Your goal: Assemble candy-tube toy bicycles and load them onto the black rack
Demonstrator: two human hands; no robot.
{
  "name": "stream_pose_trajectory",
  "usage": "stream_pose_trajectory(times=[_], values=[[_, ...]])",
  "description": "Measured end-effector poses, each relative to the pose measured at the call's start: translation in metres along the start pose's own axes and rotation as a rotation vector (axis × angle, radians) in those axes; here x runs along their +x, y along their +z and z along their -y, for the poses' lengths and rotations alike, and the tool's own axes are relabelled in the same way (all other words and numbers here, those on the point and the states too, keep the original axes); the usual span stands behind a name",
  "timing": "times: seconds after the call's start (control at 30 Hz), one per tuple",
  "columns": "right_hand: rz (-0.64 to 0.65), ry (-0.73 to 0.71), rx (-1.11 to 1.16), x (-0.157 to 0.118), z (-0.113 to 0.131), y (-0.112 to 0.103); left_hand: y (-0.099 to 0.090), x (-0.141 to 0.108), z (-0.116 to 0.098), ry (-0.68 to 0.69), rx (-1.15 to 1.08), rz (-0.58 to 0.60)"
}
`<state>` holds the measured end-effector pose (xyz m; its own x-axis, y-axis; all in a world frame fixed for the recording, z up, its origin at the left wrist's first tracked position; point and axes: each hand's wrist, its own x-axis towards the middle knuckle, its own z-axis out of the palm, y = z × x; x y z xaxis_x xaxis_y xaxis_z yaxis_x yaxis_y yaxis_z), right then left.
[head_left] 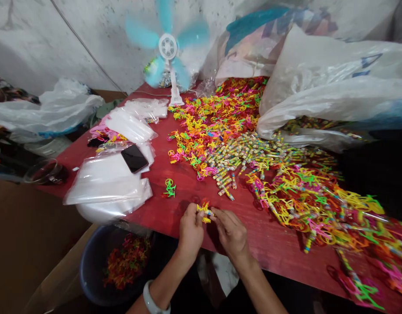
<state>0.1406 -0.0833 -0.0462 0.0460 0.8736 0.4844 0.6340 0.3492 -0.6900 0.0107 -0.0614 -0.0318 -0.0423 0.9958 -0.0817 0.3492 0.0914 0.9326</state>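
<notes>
Just above the front edge of the red table, my left hand (pixel 191 229) pinches a small yellow plastic toy bicycle (pixel 204 206). My right hand (pixel 231 230) has its fingertips closed on a small printed tube (pixel 209 213) that touches the yellow toy. How the two pieces join is too small to tell. A green toy bicycle (pixel 170 188) lies on the table left of my hands. Behind my right hand spreads a heap of printed tubes (pixel 233 152), with colourful plastic toys (pixel 201 144) beyond it. More toys with tubes (pixel 305 192) are piled to the right.
Clear plastic bags (pixel 102 183) lie at left with a black phone (pixel 134 158) on them. A running fan (pixel 168 47) stands at the back. Large white sacks (pixel 335 83) bulge at back right. Below the table edge sits a tub (pixel 89 279) of toys. A glass bowl (pixel 40 171) is far left.
</notes>
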Motion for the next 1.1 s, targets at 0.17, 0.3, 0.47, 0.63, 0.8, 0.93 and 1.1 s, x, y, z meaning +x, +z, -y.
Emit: stream_pose_trajectory(times=[0.17,0.3,0.47,0.63,0.8,0.93,1.1], values=[[0.112,0.079,0.229,0.01,-0.013,-0.004,0.003,-0.001,0.002,-0.029,-0.114,0.048],[0.16,0.06,0.156,0.016,-0.017,-0.02,-0.001,0.006,-0.007,0.021,-0.042,0.149],[-0.313,0.073,-0.357,0.025,-0.03,-0.084,-0.035,0.038,-0.016,0.245,0.216,-0.159],[-0.48,0.028,-0.671,0.038,-0.043,-0.095,-0.062,0.066,0.0,0.179,0.628,-0.293],[-0.082,0.059,-0.463,0.047,-0.043,-0.032,-0.073,0.07,0.009,0.121,0.324,-0.247],[0.0,0.209,-0.274,0.042,-0.046,-0.013,-0.082,0.062,0.003,-0.016,-0.014,-0.17],[-0.004,0.494,0.39,0.03,-0.027,-0.012,-0.069,0.048,-0.003,-0.304,-0.543,-0.012]])
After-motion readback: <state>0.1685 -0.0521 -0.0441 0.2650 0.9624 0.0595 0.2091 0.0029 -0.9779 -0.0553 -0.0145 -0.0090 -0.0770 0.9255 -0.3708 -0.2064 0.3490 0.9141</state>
